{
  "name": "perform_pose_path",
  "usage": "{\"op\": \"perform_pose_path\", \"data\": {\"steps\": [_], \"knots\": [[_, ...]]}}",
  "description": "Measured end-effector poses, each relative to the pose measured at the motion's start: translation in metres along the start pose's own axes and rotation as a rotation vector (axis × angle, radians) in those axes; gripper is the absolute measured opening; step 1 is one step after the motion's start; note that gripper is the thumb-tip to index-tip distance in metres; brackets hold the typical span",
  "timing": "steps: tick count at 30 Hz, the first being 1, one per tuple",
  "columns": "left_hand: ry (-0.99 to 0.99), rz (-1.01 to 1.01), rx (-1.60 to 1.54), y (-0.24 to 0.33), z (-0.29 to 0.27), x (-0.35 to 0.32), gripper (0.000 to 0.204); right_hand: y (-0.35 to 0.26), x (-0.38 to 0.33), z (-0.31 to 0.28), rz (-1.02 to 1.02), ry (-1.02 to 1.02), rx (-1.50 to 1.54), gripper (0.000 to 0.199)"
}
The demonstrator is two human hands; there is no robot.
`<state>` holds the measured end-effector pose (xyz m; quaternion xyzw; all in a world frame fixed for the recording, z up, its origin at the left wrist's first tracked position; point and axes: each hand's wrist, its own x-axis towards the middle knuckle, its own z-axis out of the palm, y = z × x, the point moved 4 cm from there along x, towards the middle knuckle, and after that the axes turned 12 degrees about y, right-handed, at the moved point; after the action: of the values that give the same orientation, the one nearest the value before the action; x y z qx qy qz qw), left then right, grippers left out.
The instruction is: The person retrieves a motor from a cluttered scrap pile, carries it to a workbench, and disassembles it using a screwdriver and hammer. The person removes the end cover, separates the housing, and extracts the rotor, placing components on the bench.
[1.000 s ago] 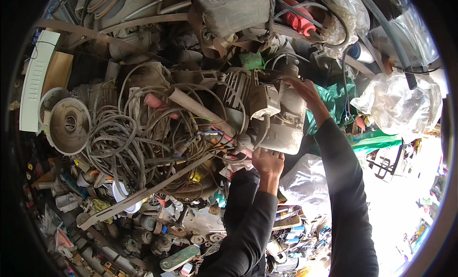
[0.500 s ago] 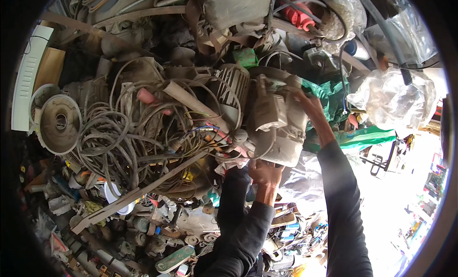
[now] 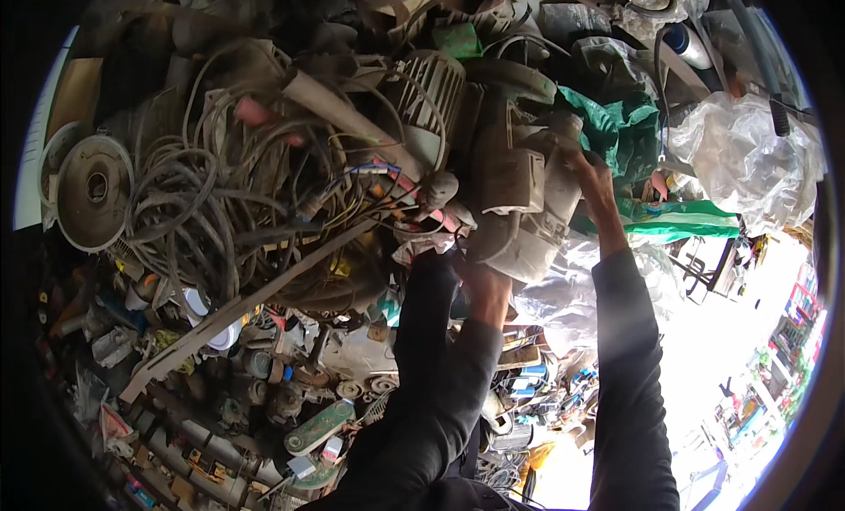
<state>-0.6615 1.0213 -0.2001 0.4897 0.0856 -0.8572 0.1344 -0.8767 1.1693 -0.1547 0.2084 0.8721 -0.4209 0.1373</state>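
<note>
A dusty grey-beige electric motor (image 3: 539, 234) with a boxy terminal cover (image 3: 510, 181) is gripped between my two hands, leaning with its near end slightly to the left. Under that near end, my left hand (image 3: 487, 293) is closed on it; most of its fingers are hidden by the casing. My right hand (image 3: 594, 181) wraps round the far right side of the body. Just beyond the motor lies a round grey-brown rim (image 3: 515, 78), and a finned motor (image 3: 431, 93) stands to its left.
Tangled grey cable (image 3: 198, 194) heaps on the left, with a long thin bar (image 3: 246, 304) slanting below it. Green plastic sheeting (image 3: 678, 219) and a clear plastic bag (image 3: 744, 154) lie to the right. A round dish-shaped part (image 3: 92, 194) sits far left; small scrap fills the lower left.
The motor has come toward me, away from the round rim behind it, and tilts more. Both hands moved with it. The whole view has shifted, so the pile sits higher in the picture.
</note>
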Motion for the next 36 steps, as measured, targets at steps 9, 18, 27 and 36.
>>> {"op": "perform_pose_path", "data": {"steps": [9,18,27,36], "knots": [[0.332,-0.051,0.386,0.024,-0.08,0.056,0.032,-0.003,0.004,0.003,0.047,-0.021,0.003,0.067],[0.527,-0.308,0.587,-0.017,-0.157,-0.056,0.018,0.012,0.02,0.007,0.072,0.01,-0.011,0.067],[0.061,0.808,0.965,0.074,-0.015,-0.108,0.038,0.014,0.022,0.01,0.0,0.01,-0.032,0.068],[0.243,0.308,0.704,0.039,-0.02,-0.023,0.049,0.007,0.017,0.012,-0.31,-0.044,-0.244,0.033]]}}
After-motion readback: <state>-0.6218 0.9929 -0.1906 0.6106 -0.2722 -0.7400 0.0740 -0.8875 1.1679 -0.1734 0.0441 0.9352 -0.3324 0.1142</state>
